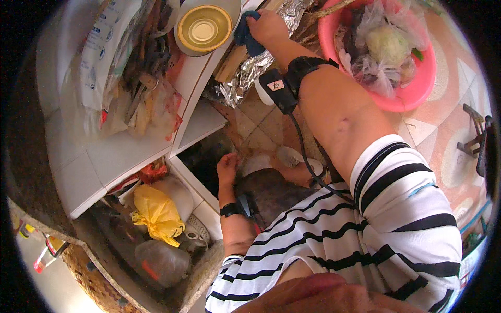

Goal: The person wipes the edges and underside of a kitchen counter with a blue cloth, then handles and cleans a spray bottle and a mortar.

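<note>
My right hand [271, 28] reaches to the top of the view and grips a dark blue cloth [252, 37]. Just left of the cloth, a round yellowish bowl [224, 34] rests on or in a larger pale round vessel [184, 44] at the tiled counter's edge. Beneath that arm lie crumpled aluminium foil [244, 78] and pieces of wood [231, 64]. My left hand [227, 166] hangs low beside a dark square opening [203, 164] in the white-tiled structure. Its fingers look curled, and I see nothing in them, though detail is poor.
A pink plastic basin [420, 92] holding bagged vegetables stands at the upper right. Plastic bags [98, 58] and sticks cover part of the tiled counter [82, 168]. Below it sit a yellow plastic bag [158, 213] and a clear bag [162, 260]. A cable [303, 152] hangs from my right armband.
</note>
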The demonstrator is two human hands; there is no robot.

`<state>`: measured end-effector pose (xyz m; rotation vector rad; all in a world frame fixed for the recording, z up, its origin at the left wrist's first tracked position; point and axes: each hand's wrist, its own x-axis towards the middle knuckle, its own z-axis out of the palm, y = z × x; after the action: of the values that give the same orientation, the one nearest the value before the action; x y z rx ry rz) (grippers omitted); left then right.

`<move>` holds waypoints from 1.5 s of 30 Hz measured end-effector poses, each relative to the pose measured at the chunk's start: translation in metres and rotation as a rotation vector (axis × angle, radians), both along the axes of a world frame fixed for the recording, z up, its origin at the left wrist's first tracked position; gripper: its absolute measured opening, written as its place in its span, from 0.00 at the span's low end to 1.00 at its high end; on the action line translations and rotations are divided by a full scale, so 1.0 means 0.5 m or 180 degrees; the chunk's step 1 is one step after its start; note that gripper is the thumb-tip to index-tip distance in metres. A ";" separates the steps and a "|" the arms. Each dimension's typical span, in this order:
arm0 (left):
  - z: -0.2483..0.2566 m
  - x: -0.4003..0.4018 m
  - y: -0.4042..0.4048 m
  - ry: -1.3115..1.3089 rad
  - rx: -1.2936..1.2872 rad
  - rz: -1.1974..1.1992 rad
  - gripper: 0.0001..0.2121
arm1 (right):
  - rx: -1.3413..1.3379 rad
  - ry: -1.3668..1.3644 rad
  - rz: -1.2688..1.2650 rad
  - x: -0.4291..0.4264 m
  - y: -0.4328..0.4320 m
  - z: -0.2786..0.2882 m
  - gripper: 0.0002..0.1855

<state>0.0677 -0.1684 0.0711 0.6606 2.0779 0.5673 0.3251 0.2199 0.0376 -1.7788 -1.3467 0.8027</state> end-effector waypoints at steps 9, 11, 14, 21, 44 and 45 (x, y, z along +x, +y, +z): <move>0.010 0.010 0.013 0.0122 0.0052 -0.0364 0.07 | -0.0360 -0.0261 0.0440 0.030 -0.008 0.072 0.20; 0.009 0.014 0.017 0.0120 0.0054 -0.0333 0.07 | -0.0065 0.0130 0.0244 0.045 0.009 0.056 0.18; 0.002 0.005 -0.004 0.0109 0.0226 -0.0305 0.07 | -0.0076 0.0475 -0.0250 0.079 0.020 0.092 0.15; 0.010 0.021 0.012 -0.0028 0.0147 -0.0126 0.07 | 0.0018 -0.0018 0.0325 0.017 0.017 -0.024 0.20; 0.004 0.038 0.053 -0.0518 0.0388 -0.0622 0.08 | -0.0333 -0.0601 0.1218 0.075 -0.060 0.106 0.23; 0.008 0.053 0.057 -0.0689 0.0360 -0.0452 0.08 | -0.0285 -0.0735 0.1301 0.089 -0.068 0.100 0.24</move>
<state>0.0945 -0.1398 0.0750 0.7701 1.7926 0.6486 0.3696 0.1858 0.0875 -1.7275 -1.8933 0.9025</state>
